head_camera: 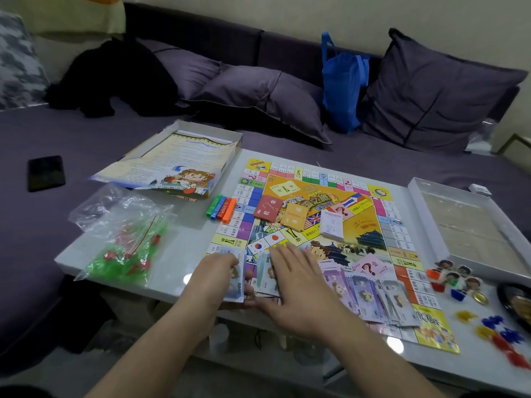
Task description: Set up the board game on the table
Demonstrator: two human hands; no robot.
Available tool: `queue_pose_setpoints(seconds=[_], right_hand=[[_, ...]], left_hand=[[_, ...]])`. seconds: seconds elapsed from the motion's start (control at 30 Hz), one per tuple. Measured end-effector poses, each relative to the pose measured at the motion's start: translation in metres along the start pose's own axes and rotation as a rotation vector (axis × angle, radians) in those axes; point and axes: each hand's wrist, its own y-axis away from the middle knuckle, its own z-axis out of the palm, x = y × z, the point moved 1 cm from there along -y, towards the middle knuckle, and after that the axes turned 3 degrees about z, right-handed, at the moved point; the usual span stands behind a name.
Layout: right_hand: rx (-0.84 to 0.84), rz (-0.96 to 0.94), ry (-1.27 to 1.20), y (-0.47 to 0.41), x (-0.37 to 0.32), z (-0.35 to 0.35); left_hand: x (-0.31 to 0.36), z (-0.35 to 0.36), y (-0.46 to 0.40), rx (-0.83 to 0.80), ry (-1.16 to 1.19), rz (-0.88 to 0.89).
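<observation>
A colourful game board (370,228) lies flat on the white table (184,242). My left hand (214,278) grips a stack of blue play-money notes (235,278) at the board's near left corner. Beside it my right hand (298,285) lies flat with straight fingers on a greenish stack of notes (265,271). More purple and grey notes (370,294) are fanned out to the right. A red card deck (266,208), an orange deck (294,217), a white deck (332,225) and a pink card (370,267) sit on the board.
A plastic bag of red and green pieces (126,242) lies at left, coloured bars (221,208) beside the board, a box lid with rule sheet (178,165) behind. The empty box tray (471,225), pawns (454,278) and coloured tokens (500,334) are at right. A phone (46,173) lies on the sofa.
</observation>
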Motion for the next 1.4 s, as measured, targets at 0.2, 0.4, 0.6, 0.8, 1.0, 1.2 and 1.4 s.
queue_pose_setpoints(seconds=[0.2, 0.4, 0.6, 0.8, 1.0, 1.2, 1.4], right_hand=[[-0.023, -0.073, 0.041, 0.009, -0.011, 0.002], [0.043, -0.169, 0.147, 0.027, -0.026, 0.018], [0.267, -0.294, 0.17, 0.036, -0.03, 0.033], [0.368, -0.131, -0.033, 0.035, -0.017, -0.006], [0.435, -0.104, -0.07, 0.034, -0.007, -0.027], [0.359, -0.203, -0.142, 0.036, -0.014, -0.025], [0.324, -0.141, -0.362, 0.039, -0.013, -0.023]], left_hand=[[-0.004, -0.001, -0.009, 0.025, 0.059, -0.056], [-0.011, -0.003, -0.015, -0.001, 0.162, -0.039], [-0.014, -0.008, -0.011, -0.036, 0.233, 0.007], [0.002, -0.013, 0.004, -0.148, 0.552, -0.036], [0.007, -0.002, 0.025, -0.287, 0.53, -0.086], [-0.003, 0.018, 0.032, -0.28, 0.453, -0.057], [-0.015, 0.035, 0.029, -0.28, 0.455, -0.051]])
